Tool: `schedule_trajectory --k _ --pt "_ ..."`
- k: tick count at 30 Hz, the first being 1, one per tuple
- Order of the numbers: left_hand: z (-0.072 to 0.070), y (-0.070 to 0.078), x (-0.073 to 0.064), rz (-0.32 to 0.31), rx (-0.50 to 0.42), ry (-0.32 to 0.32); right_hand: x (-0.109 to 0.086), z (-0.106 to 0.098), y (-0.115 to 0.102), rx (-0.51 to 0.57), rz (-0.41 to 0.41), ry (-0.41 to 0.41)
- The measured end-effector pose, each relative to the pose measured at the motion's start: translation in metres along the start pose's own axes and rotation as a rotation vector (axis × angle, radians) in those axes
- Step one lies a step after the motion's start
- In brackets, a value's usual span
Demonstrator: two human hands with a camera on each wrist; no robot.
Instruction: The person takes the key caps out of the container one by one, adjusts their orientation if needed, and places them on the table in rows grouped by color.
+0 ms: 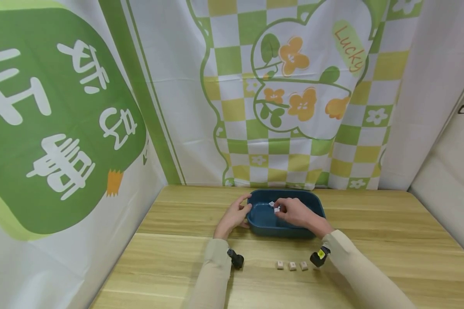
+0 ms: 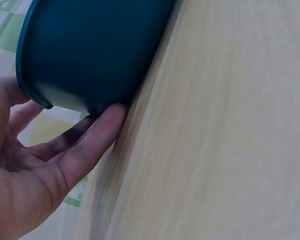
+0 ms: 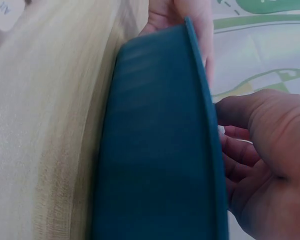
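A dark blue plastic bin sits on the wooden table. At its left end my left hand holds it, thumb at the rim and fingers spread against the outer wall; in the left wrist view one fingertip reaches the base. My right hand is inside the bin, pinching a small white keycap between thumb and fingers. Only a sliver of that keycap shows in the right wrist view. Another white keycap is beside the fingertips, over the bin floor.
In front of the bin, a row of keycaps lies on the table, with a further one partly behind the right wrist camera. Printed cloth hangs along the table's back edge and at both sides.
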State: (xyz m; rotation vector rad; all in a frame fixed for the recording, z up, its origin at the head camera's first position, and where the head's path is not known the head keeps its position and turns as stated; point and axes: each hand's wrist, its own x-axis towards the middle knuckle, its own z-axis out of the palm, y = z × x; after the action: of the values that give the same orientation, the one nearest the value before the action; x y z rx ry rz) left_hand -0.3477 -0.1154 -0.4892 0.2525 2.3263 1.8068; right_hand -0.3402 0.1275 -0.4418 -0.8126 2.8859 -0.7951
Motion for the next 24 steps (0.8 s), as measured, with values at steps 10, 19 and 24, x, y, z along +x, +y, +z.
schedule_trajectory --k 10,19,24 --pt "0.000 -0.001 0.001 0.002 0.002 -0.004 -0.015 -0.005 -0.011 0.008 -0.039 0.012" --pt "0.000 -0.001 0.001 0.017 -0.009 -0.003 -0.027 -0.008 -0.015 -0.003 -0.100 0.023" --pt "0.001 -0.001 0.001 0.019 -0.018 -0.008 -0.033 -0.011 -0.018 -0.012 -0.110 0.026"
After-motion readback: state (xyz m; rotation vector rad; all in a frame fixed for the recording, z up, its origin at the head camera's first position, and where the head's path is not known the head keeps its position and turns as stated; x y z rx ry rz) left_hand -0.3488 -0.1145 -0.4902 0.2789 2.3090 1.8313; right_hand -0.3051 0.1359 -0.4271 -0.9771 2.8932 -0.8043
